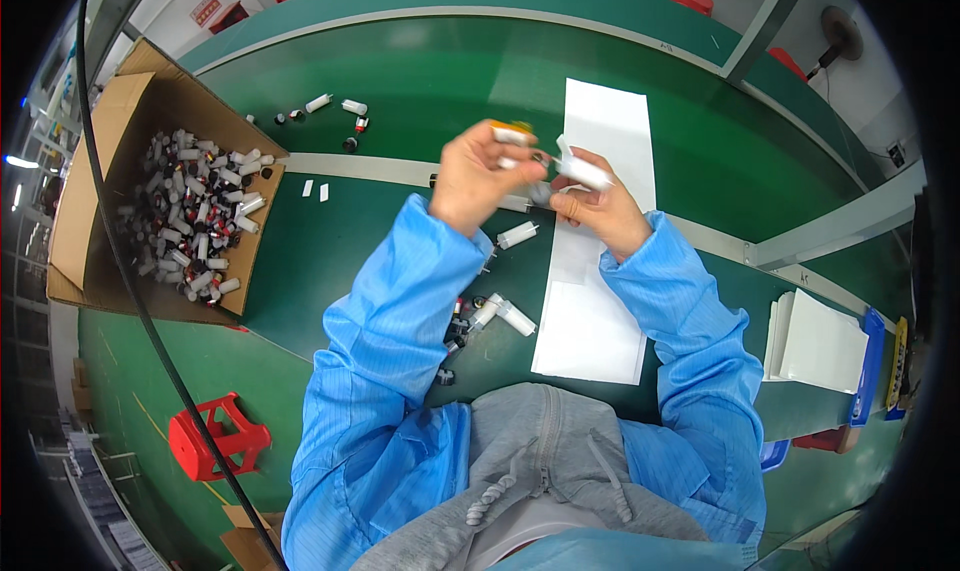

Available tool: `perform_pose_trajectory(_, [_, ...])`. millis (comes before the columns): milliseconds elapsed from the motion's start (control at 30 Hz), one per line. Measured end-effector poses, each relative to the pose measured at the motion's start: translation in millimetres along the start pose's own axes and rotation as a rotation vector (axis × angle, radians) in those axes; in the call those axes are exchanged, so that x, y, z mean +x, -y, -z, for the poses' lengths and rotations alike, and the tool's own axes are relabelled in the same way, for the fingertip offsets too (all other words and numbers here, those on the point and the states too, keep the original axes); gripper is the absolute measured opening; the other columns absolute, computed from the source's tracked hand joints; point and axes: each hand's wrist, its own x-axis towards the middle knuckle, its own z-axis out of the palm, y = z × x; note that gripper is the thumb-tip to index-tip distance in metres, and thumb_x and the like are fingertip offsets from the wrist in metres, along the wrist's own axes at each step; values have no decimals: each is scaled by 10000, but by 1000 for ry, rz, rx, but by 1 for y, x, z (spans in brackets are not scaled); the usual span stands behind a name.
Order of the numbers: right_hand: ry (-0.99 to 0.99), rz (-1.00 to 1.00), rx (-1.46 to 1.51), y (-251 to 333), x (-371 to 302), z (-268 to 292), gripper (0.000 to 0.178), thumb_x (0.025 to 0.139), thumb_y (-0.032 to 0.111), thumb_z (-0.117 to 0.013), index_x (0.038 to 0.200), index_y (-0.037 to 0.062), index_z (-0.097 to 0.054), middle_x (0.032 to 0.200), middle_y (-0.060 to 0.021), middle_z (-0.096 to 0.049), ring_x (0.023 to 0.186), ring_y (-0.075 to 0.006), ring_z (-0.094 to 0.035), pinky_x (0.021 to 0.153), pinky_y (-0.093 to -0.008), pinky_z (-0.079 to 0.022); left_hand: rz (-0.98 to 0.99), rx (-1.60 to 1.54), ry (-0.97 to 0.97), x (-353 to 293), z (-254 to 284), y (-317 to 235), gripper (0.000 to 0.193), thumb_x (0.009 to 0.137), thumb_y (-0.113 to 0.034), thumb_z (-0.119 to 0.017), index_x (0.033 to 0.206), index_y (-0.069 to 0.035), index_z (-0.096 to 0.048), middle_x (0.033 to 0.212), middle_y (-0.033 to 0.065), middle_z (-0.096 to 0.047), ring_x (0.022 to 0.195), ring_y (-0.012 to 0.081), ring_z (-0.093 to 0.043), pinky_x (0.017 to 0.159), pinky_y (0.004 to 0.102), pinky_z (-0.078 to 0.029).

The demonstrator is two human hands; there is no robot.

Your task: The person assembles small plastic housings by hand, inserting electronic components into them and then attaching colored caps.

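Note:
Both my hands are raised close together over the green table, beside long white paper sheets (pixel 592 333). My left hand (pixel 474 183) is closed on a small white piece with an orange-yellow top, blurred, its kind unclear. Between the fingers of my right hand (pixel 608 214) is a small white plastic bottle (pixel 586 173), tilted and smeared by motion. Whether the two held things touch is hard to tell. Below my hands lies a translucent white bottle (pixel 518 234). Nearer me, several more bottles (pixel 515 317) and dark caps (pixel 446 377) lie partly behind my left sleeve.
At the left, a tipped cardboard box (pixel 78 236) holds many small bottles (pixel 200 211). Loose bottles (pixel 354 106) and two white slips (pixel 323 192) lie on the table. A black cable (pixel 128 283) hangs at left. White sheets (pixel 825 343) and a metal post (pixel 850 223) are at right.

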Motion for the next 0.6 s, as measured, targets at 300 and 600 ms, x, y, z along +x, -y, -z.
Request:
perform_pose_trajectory(300, [-66,-70,-8,8,6,7,708,859,69,-671,1399,-17,-221,1051,-145,-548,846,-199,-618,656,-282,-468,-77,1534,238,10,73,10,465,612,-79,-818,1024,-70,-602,921,124,-654,878,356,-633,773,434,-508])
perform_pose_trajectory(600, [13,554,-722,15,-2,-11,657,869,29,-641,1401,53,-256,1092,-139,-586,938,-196,-619,879,-322,-481,5,883,371,-1,23,-24,335,725,-76,-780,996,-46,-586,890,67,-654,811,147,-622,682,296,-461])
